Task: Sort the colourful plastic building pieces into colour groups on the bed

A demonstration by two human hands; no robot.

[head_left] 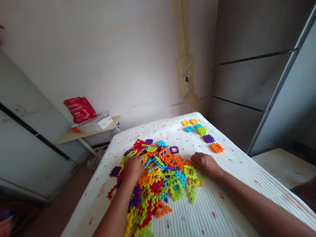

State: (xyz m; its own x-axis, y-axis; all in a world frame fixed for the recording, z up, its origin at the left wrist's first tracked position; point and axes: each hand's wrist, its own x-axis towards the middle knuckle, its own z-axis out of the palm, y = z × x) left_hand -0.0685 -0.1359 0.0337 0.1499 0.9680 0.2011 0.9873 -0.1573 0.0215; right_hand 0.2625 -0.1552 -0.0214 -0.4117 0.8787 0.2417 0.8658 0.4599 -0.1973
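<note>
Two hands [133, 170] [206, 164] on seemingly plastic tiles [163, 184]

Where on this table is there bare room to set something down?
The white table cover lies bare below the right hand, right of the pile of plastic pieces, and in a strip between the pile and the row of small squares. It is crowded around the left hand.

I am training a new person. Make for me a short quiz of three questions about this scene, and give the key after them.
1. True or false: the left hand rests on the heap of interlocking plastic pieces.
2. Which hand is nearer to the separate pieces lying apart from the heap?
3. Fill in the colour: the packet beyond the table, by the wall, is ____.

Key: 1 true; 2 the right hand; 3 red.
</note>
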